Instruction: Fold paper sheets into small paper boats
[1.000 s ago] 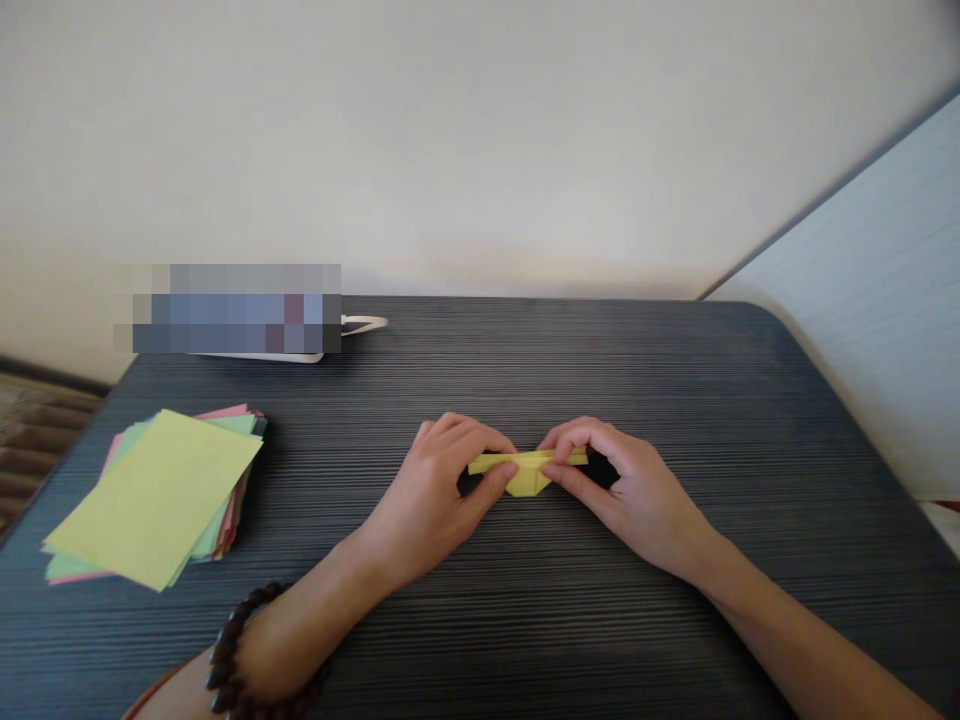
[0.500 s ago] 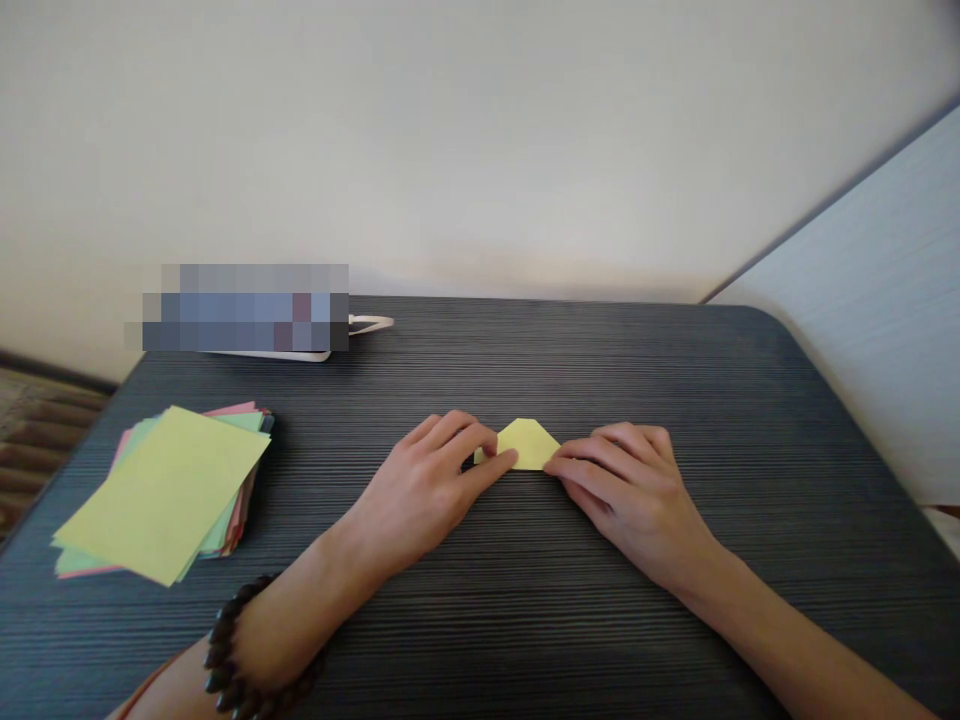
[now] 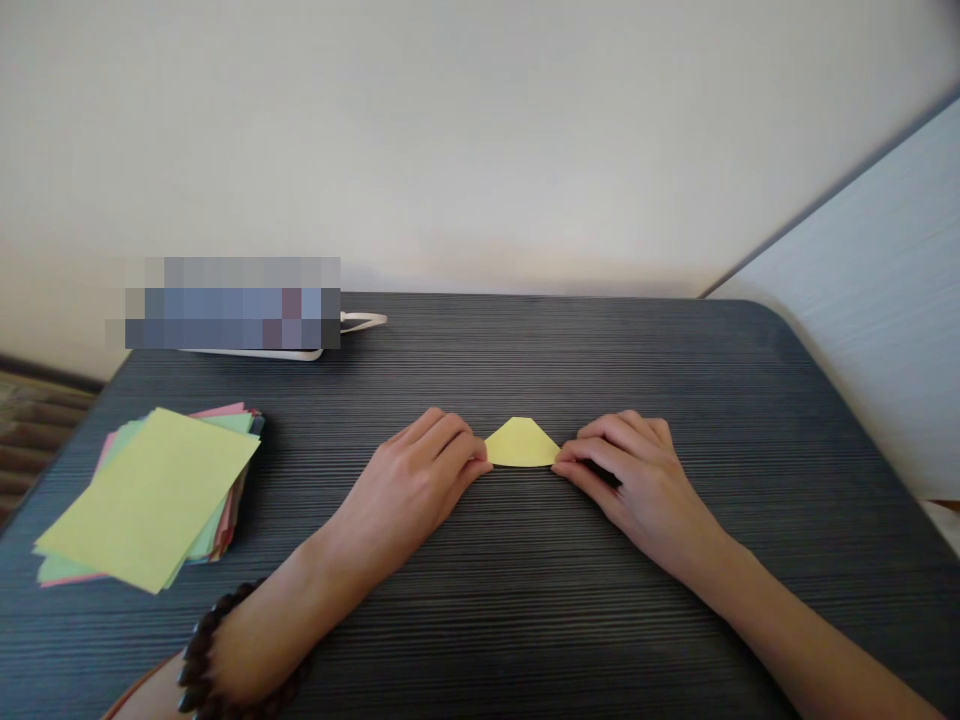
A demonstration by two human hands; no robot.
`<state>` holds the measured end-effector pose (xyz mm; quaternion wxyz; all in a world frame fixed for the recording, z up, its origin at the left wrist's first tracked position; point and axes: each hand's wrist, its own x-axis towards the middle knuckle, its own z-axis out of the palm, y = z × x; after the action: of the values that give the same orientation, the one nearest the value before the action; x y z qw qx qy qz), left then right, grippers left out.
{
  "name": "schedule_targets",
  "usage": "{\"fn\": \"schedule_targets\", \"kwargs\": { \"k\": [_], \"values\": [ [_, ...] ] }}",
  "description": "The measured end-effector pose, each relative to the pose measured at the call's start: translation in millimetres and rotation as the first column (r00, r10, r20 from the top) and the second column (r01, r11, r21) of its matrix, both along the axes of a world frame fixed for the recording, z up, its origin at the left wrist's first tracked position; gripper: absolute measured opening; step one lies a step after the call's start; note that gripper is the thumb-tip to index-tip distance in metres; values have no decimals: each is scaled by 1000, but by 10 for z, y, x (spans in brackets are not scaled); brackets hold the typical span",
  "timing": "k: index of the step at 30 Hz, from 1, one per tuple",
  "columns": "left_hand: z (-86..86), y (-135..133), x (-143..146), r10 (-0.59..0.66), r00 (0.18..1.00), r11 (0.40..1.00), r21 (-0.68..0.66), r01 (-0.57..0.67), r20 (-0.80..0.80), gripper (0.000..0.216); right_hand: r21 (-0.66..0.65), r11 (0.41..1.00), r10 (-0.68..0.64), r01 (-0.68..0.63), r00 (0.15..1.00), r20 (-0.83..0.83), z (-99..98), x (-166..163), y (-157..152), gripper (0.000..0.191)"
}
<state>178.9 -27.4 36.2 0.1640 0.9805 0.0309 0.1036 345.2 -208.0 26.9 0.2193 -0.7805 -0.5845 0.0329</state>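
Note:
A folded piece of yellow paper [image 3: 522, 444], with a flat top and sloping sides, is at the middle of the dark table [image 3: 480, 620]. Its lower edge bows slightly. My left hand [image 3: 424, 470] pinches the paper's left corner between thumb and fingers. At the opposite corner, my right hand [image 3: 626, 465] grips the paper the same way. Fingertips hide both corners. A dark beaded bracelet [image 3: 199, 655] circles my left wrist.
To the left lies a stack of coloured paper sheets [image 3: 150, 500], a yellow one on top. Behind it, against the wall [image 3: 525, 140], stands a blurred-out object [image 3: 232, 318] with a white cable loop [image 3: 365, 321]. A pale panel [image 3: 870, 290] borders the table's right side.
My left thumb has slid left off the paper's face to pinch its left corner. My right fingers have closed on the right corner. The paper's lower edge, straight before, now bows.

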Motion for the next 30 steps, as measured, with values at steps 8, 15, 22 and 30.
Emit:
{"fn": "schedule_targets", "kwargs": {
  "k": [8, 15, 22, 30],
  "values": [
    [-12, 34, 5, 86, 995, 993, -82, -90, -43, 19, -53, 997, -65, 60, 991, -117, 9, 11, 17, 15],
    [-15, 15, 10, 145, 985, 981, -116, -155, -92, 18, -74, 989, -137, 130, 985, -103, -21, -33, 24, 18],
    [-42, 14, -11, 113, 991, 992, -48, -116, -66, 19, 57, 992, 115, -112, 992, -49, -29, 85, -43, 10],
    [-28, 83, -41, 43, 998, 991, -128, -49, -52, 16, 56, 982, 178, -181, 982, 60, -21, 157, -50, 8]
  ]
}}
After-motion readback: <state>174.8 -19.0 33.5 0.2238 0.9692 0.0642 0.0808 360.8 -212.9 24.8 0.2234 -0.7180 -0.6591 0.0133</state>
